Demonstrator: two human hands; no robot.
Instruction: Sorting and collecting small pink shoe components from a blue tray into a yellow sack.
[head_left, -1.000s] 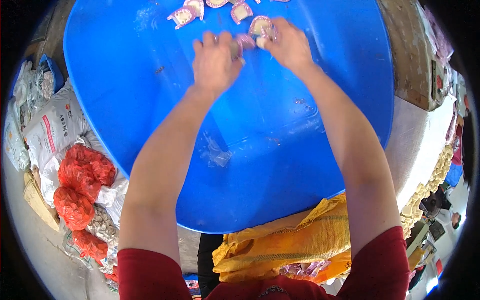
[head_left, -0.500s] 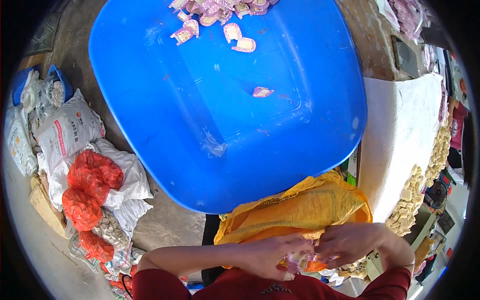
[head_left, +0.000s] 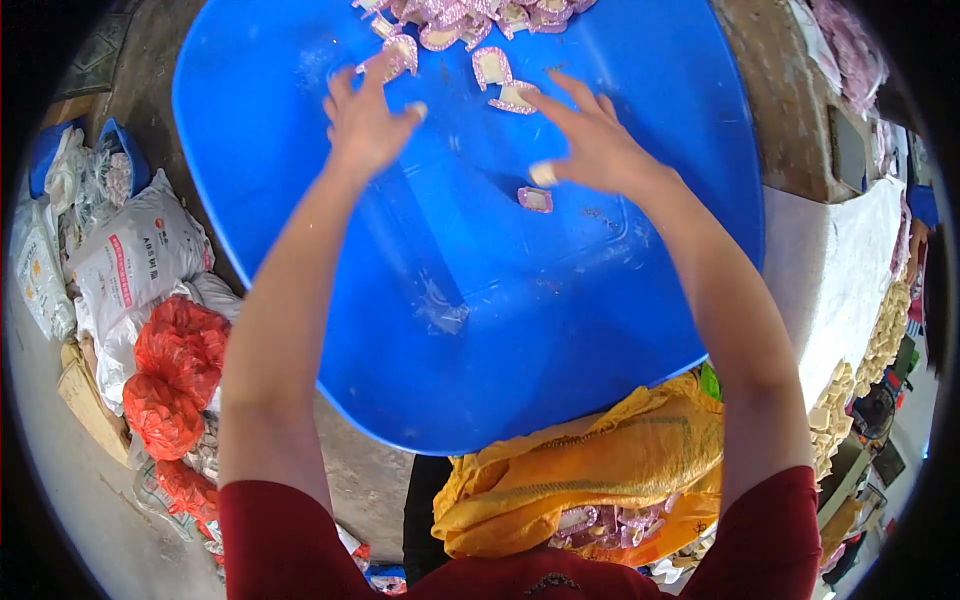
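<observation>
Both arms reach out over a large blue plastic tub. My left hand, fingers spread, hovers by a small arched piece with a sparkly pink rim and cream face. My right hand is also open; its index fingertip is at a similar piece, and whether it touches cannot be made out. A heap of such pink pieces lies at the tub's far end. One lone piece rests below my right thumb. An orange woven sack lies at my lap, more pink pieces showing in its mouth.
Left of the tub are stuffed white sacks and red plastic bags. On the right, a white-covered surface stands by the tub, with many cream pieces piled along its side.
Both hands have left the sack's mouth, where they were together at pink pieces, and reached forward over the tub. They are now apart, fingers spread. The sack's opening shows the pieces inside.
</observation>
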